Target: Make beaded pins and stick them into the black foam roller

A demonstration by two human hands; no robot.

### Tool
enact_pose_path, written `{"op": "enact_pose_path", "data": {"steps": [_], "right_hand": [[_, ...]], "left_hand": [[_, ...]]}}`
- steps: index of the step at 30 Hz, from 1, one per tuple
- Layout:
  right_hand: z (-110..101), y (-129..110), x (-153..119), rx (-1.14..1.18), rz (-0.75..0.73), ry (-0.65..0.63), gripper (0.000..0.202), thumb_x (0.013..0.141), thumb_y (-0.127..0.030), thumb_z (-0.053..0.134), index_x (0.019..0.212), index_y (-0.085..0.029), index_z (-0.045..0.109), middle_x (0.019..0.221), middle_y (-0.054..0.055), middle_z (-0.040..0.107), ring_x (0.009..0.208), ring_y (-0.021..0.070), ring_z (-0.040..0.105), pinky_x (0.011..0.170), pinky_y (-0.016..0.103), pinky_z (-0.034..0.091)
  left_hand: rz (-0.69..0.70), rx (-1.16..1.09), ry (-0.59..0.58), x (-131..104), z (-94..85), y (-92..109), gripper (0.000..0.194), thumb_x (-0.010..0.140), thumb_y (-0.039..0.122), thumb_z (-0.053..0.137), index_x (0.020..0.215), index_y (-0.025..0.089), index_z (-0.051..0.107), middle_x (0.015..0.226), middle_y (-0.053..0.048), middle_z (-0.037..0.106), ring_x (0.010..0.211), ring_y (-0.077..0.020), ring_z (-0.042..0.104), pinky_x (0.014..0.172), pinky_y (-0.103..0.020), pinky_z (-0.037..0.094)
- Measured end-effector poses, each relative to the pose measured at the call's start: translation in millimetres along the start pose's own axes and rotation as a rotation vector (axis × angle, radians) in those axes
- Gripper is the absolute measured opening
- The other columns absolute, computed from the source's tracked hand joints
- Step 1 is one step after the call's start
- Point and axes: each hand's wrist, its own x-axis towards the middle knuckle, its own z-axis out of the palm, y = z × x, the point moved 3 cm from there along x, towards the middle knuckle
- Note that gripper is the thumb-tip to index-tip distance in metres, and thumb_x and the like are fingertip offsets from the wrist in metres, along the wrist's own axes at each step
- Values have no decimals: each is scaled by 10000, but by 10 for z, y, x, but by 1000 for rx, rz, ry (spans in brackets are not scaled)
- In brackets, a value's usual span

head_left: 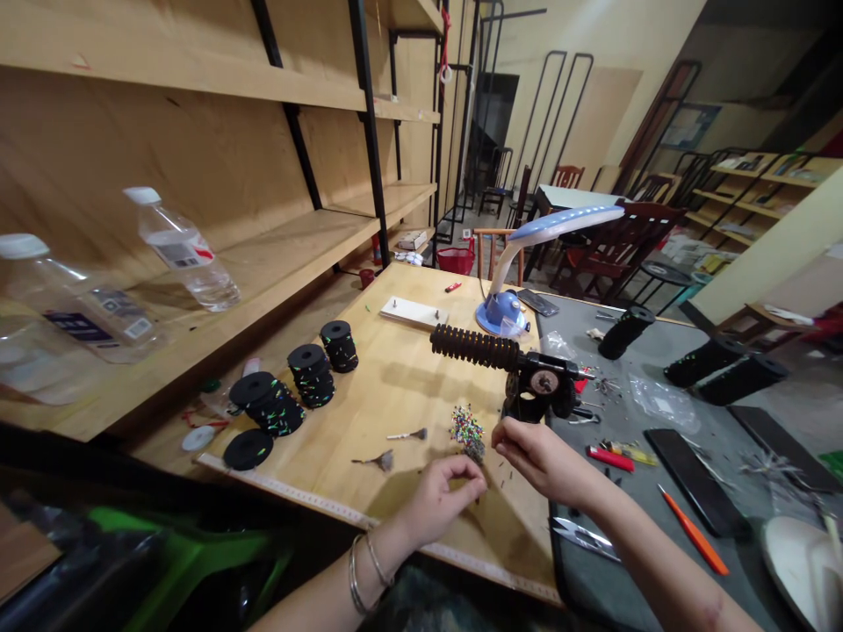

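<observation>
My left hand [443, 502] is over the wooden table with thumb and fingertips pinched together; whatever they hold is too small to make out. My right hand [530, 458] is closed in a pinch just below a black clamp-like device [541, 383], and its fingertips hide anything between them. From this device a black ribbed roller [475, 347] sticks out to the left, with small yellow specks along it. Between and beyond my hands lies a small heap of multicoloured bead-like bits [466, 425] with grey bristly ends. Two small grey feathery tufts [382, 460] lie left of it.
Black foam spools [267, 404] stand at the table's left. A blue lamp [501, 312] and a white strip [414, 312] are behind. On the grey mat at right lie scissors [585, 537], an orange pen-like tool [693, 531], lighters [610, 458] and a phone [696, 481]. Bottles [188, 254] rest on the left shelf.
</observation>
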Motion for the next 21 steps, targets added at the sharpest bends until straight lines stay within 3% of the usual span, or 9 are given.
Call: {"op": "enact_pose_path", "data": {"steps": [4, 8, 14, 21], "right_hand": [[-30, -47, -5, 6, -7, -6, 181, 956, -234, 394, 848, -193, 533, 736, 23, 614, 634, 141, 527, 587, 240, 410], [-42, -71, -14, 30, 2, -12, 159, 951, -211, 414, 857, -196, 541, 740, 18, 638, 641, 138, 555, 592, 229, 412], [-29, -77, -21, 104, 19, -25, 123, 939, -181, 415, 858, -205, 504, 691, 5, 641, 607, 133, 566, 582, 222, 417], [15, -73, -13, 55, -16, 4, 134, 916, -153, 407, 850, -201, 514, 707, 17, 627, 610, 140, 543, 574, 230, 407]], "left_hand": [[-2, -125, -57, 64, 39, 97, 75, 775, 223, 628, 804, 155, 610, 830, -45, 664, 847, -183, 601, 796, -290, 438], [34, -179, -92, 159, 119, 147, 143, 791, 228, 625, 907, 146, 612, 842, -67, 693, 847, -191, 628, 811, -311, 456], [106, -70, -23, 247, 195, 136, 195, 812, 302, 621, 704, 139, 635, 679, -39, 648, 703, -163, 584, 703, -276, 442], [77, -126, -30, 208, 166, 113, 200, 791, 304, 643, 676, 142, 623, 651, -30, 626, 675, -154, 571, 683, -266, 437]]}}
